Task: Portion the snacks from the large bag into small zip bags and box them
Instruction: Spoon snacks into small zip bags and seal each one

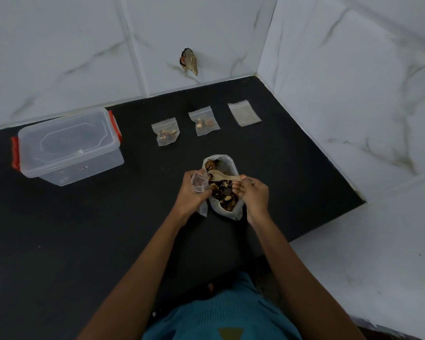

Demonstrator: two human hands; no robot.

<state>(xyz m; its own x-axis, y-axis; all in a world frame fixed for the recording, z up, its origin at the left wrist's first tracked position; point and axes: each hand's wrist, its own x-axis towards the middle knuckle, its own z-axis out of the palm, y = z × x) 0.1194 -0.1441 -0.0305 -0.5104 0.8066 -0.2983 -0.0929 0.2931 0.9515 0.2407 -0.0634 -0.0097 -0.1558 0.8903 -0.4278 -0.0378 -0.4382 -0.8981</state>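
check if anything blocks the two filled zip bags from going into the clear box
Yes: the lid sits on the clear box, red clips at both ends, so it must come off first. Nothing lies on the black counter between the box and the left filled zip bag or the right filled zip bag.

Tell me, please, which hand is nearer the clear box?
Left. The left hand lies between the box and the snack bag; the right hand lies past that bag, farther off.
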